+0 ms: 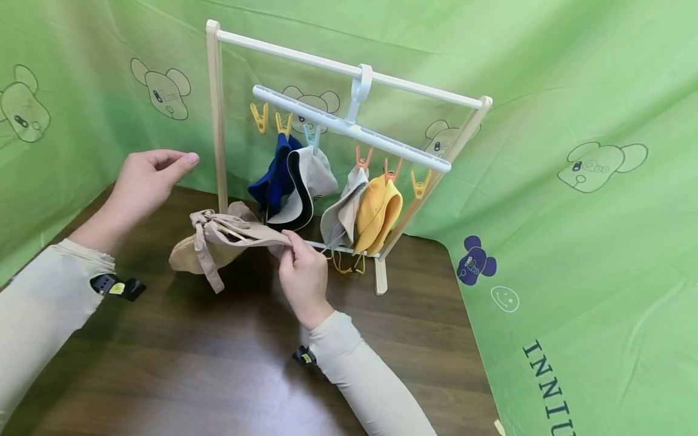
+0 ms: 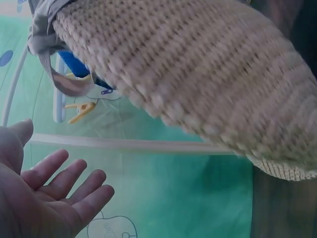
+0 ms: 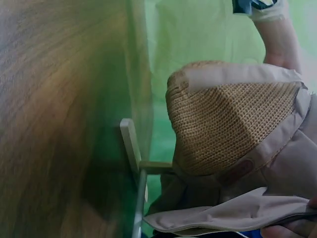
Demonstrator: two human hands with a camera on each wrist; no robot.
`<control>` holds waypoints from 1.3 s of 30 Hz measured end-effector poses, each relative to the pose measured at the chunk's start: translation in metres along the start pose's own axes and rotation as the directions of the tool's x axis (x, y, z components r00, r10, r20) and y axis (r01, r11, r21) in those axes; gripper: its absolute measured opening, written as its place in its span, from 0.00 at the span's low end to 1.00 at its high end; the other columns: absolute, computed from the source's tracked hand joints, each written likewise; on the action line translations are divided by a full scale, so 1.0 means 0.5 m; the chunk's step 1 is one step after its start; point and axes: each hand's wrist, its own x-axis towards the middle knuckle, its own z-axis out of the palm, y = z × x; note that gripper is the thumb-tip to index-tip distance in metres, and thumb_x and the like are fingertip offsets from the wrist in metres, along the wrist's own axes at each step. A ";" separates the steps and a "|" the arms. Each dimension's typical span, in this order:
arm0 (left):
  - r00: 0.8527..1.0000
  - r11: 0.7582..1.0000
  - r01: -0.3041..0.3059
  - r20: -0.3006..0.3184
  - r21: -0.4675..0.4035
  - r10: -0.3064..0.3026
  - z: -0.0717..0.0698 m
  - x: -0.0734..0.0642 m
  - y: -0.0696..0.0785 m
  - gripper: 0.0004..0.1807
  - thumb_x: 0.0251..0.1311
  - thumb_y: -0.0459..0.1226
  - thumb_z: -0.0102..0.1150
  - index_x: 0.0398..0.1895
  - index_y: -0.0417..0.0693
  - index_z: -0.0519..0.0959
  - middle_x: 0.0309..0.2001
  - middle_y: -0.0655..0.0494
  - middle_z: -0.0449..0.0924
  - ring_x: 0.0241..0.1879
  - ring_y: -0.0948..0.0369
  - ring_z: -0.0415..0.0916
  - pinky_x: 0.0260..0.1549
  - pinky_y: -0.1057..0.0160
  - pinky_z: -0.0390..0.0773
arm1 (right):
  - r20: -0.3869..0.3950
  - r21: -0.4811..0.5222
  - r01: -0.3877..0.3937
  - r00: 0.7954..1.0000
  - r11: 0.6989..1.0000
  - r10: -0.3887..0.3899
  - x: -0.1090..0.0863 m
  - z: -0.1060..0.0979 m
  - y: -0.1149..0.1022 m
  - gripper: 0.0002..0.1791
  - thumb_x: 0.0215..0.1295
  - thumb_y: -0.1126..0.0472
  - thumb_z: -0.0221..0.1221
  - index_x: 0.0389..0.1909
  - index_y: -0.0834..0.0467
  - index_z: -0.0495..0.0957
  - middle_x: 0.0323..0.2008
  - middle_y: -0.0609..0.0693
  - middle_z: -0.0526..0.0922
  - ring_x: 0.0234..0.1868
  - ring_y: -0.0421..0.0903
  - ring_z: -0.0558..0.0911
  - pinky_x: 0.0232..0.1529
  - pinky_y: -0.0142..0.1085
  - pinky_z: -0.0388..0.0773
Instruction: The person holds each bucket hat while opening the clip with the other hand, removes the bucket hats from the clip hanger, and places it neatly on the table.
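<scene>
A beige sun hat (image 1: 240,233) with a woven crown (image 3: 218,119) and a cloth bow is held up in front of the drying rack. My right hand (image 1: 304,275) pinches the cloth brim between thumb and fingers. To the left of the hat, my left hand (image 1: 144,181) is in the air with nothing in it, and its fingers are loosely extended in the left wrist view. An unoccupied yellow clothespin (image 1: 259,118) hangs at the left end of the pale blue hanger (image 1: 349,128). Beside it, a second yellow clothespin (image 1: 283,124) grips a dark blue hat (image 1: 277,172).
The wooden rack's left post (image 1: 217,121) stands just beyond my left hand. A grey hat (image 1: 316,175), a grey-beige hat (image 1: 345,209) and a yellow hat (image 1: 377,215) hang from clothespins. Another yellow clothespin (image 1: 420,183) hangs unoccupied at right. Green cloth surrounds the brown table (image 1: 207,375).
</scene>
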 end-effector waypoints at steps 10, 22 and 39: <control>0.999 0.998 0.045 -0.013 0.052 -0.044 -0.008 -0.032 0.006 0.38 0.66 0.68 0.53 0.64 0.49 0.80 0.65 0.43 0.78 0.58 0.56 0.72 0.51 0.59 0.69 | 0.134 -0.042 0.095 0.987 0.995 -0.089 -0.022 -0.019 -0.022 0.16 0.62 0.71 0.59 0.48 0.57 0.87 0.34 0.49 0.90 0.31 0.46 0.89 0.30 0.36 0.84; 0.999 0.996 0.029 0.018 0.079 -0.031 -0.018 -0.053 -0.015 0.38 0.67 0.65 0.54 0.64 0.46 0.80 0.62 0.42 0.79 0.51 0.65 0.72 0.43 0.67 0.69 | 0.267 -0.041 0.260 0.933 0.965 -0.240 -0.046 -0.028 -0.021 0.18 0.58 0.69 0.62 0.49 0.56 0.86 0.39 0.47 0.91 0.30 0.44 0.89 0.31 0.34 0.83; 0.989 0.997 -0.046 0.143 0.068 0.036 -0.019 -0.024 -0.074 0.34 0.68 0.63 0.55 0.62 0.47 0.81 0.60 0.44 0.82 0.50 0.73 0.70 0.42 0.69 0.69 | 0.441 -0.135 0.339 0.862 0.931 -0.250 -0.061 -0.034 -0.031 0.19 0.58 0.67 0.65 0.52 0.55 0.85 0.42 0.46 0.91 0.37 0.42 0.89 0.31 0.36 0.83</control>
